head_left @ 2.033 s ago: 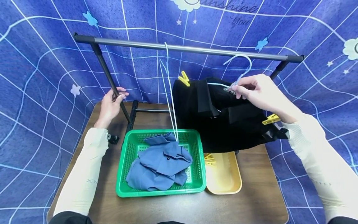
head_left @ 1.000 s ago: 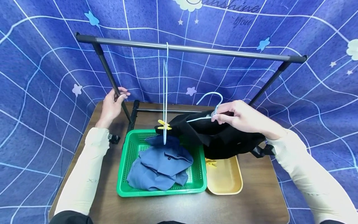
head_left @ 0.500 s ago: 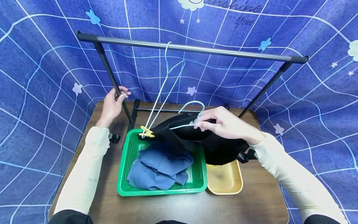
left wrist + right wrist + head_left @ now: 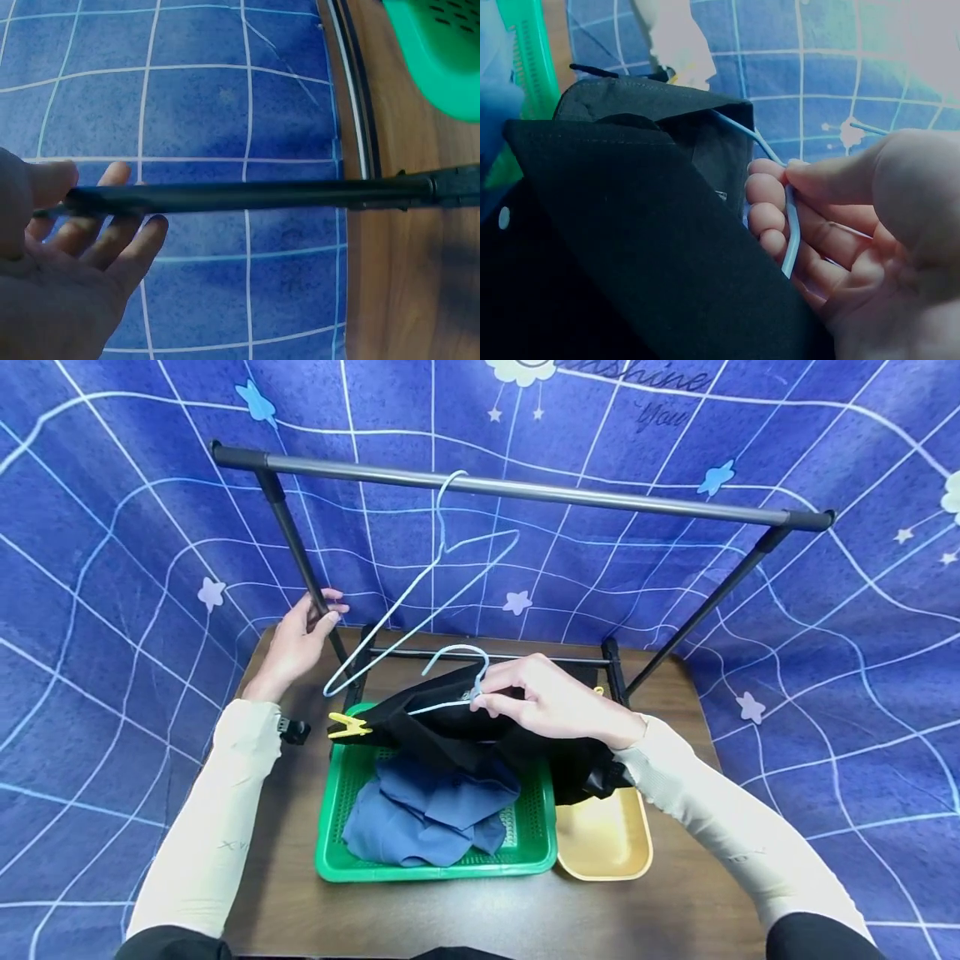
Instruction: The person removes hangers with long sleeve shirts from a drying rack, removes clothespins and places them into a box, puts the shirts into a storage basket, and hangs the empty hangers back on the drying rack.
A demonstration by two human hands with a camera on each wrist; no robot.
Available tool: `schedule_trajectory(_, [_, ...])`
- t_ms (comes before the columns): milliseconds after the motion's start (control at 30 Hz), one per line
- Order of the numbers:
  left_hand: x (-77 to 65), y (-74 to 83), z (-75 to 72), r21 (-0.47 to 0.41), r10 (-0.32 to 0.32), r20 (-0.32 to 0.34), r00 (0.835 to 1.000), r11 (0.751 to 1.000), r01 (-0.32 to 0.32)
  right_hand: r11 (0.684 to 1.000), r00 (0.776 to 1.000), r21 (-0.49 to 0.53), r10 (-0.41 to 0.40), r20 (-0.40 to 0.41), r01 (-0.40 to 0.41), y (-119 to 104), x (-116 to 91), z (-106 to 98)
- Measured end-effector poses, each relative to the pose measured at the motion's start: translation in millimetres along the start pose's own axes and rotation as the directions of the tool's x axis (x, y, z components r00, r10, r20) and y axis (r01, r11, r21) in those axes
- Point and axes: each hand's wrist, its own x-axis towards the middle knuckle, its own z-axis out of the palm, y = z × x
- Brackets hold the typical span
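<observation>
My left hand (image 4: 296, 643) grips the black upright (image 4: 296, 547) of a garment rack, its thumb on one side and fingers on the other. With thumb and fingers, my right hand (image 4: 543, 697) pinches the neck of a light-blue wire hanger (image 4: 459, 648) below its hook. A black collared shirt (image 4: 630, 217) hangs on that hanger, held below the rail and partly over the basket. On the shirt's left shoulder end sits a yellow clothespin (image 4: 348, 727); a bit of yellow shows at its right end. From the rail (image 4: 570, 496) hangs a bare light-blue hanger (image 4: 441, 527).
A green basket (image 4: 324, 827) holding a crumpled blue shirt (image 4: 420, 818) stands on the wooden table (image 4: 495, 918). Right beside it is a yellow tray (image 4: 611, 839), partly covered by the black shirt. A blue patterned curtain (image 4: 585, 577) hangs behind the rack.
My right hand has carried the black shirt on its hanger left and down, under the rail. The bare hanger has turned and swung on the rail. My left hand stays on the upright.
</observation>
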Motion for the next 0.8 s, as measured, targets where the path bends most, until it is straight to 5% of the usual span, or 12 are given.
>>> schedule_trajectory(467, [-8.8, -9.9, -11.6, 0.016, -0.017, 0.11, 0.994, 1.0, 0.016, 0.994, 0.996, 0.054, -0.092, -0.018, 0.093, -11.7, 28.3, 12.9])
schedule_trajectory(800, [-14.6, -13.9, -19.3, 0.074, -0.022, 0.117, 0.993, 0.997, 0.013, 0.995, 0.999, 0.088, -0.054, -0.001, 0.054, 7.8, 31.1, 26.6])
